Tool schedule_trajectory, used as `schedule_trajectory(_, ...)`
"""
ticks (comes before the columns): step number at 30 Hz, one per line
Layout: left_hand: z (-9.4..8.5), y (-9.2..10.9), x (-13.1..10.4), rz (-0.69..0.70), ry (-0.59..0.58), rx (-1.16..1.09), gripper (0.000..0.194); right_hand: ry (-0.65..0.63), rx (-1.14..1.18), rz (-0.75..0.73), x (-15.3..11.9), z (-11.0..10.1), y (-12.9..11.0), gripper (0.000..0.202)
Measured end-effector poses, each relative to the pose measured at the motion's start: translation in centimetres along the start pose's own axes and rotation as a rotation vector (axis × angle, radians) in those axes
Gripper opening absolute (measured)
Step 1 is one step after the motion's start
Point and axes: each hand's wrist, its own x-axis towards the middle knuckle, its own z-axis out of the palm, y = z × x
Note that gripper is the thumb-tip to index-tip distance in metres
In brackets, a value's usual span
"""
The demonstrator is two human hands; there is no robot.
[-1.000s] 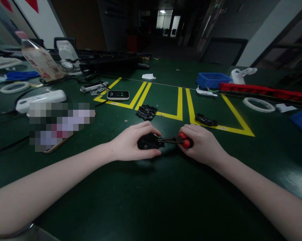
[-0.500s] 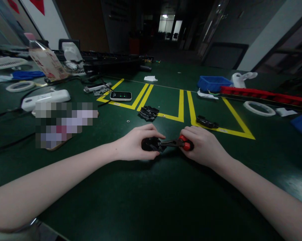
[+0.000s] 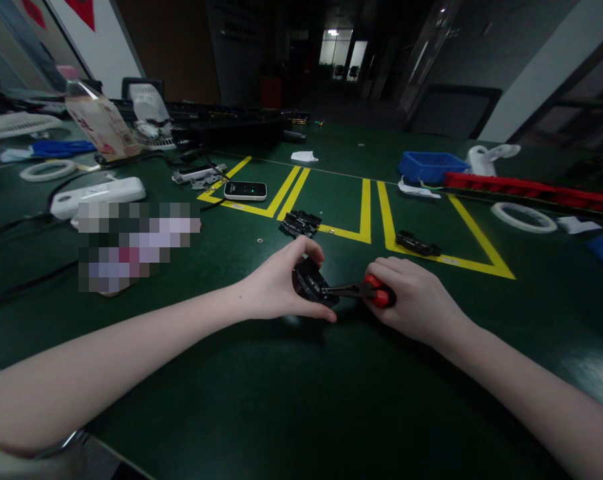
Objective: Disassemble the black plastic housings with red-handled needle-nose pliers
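My left hand curls around a black plastic part, thumb on the near side and fingers on the far side. My right hand is closed on the red handles of needle-nose pliers. The jaws of the pliers point left and their tip meets the right side of the black part. Whether the jaws grip something small there, I cannot tell. Just beyond my left hand lies a clump of black parts. Another black part lies beyond my right hand, on the yellow tape.
Yellow tape marks outlines on the green table. At the left are a blurred-out object, a white power strip and a bottle. A blue bin, tape roll and red strip are at the right.
The black part has tilted in my left hand, whose thumb and fingers have spread wider. My right hand and the pliers have shifted slightly right, while the whole view has moved a little.
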Motion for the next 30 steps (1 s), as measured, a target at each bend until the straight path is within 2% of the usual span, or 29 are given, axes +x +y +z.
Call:
schedule_trajectory(4,0.3,-0.3,0.0,-0.063,0.003,-0.002,0.081,0.002,0.003,0.021,-0.1,0.0,0.3,0.007)
schedule_trajectory(7,0.3,0.1,-0.1,-0.098,0.009,0.047,0.080,0.005,0.004,0.034,-0.1,-0.1,0.3,0.007)
schedule_trajectory(12,0.4,0.5,-0.2,-0.161,0.046,0.089,0.089,0.018,0.007,0.057,-0.1,-0.3,0.1,0.005)
schedule_trajectory(15,0.5,0.7,-0.3,-0.190,0.053,0.113,0.083,0.019,0.003,0.078,-0.1,-0.2,0.0,0.003)
schedule_trajectory(22,0.4,1.4,-0.4,-0.184,0.025,0.141,0.082,-0.005,-0.003,0.090,-0.2,0.2,-0.4,0.004)
schedule_trajectory(30,0.2,0.6,-0.1,-0.098,-0.007,0.309,0.073,-0.008,-0.013,0.064,0.0,0.0,-0.9,0.004)
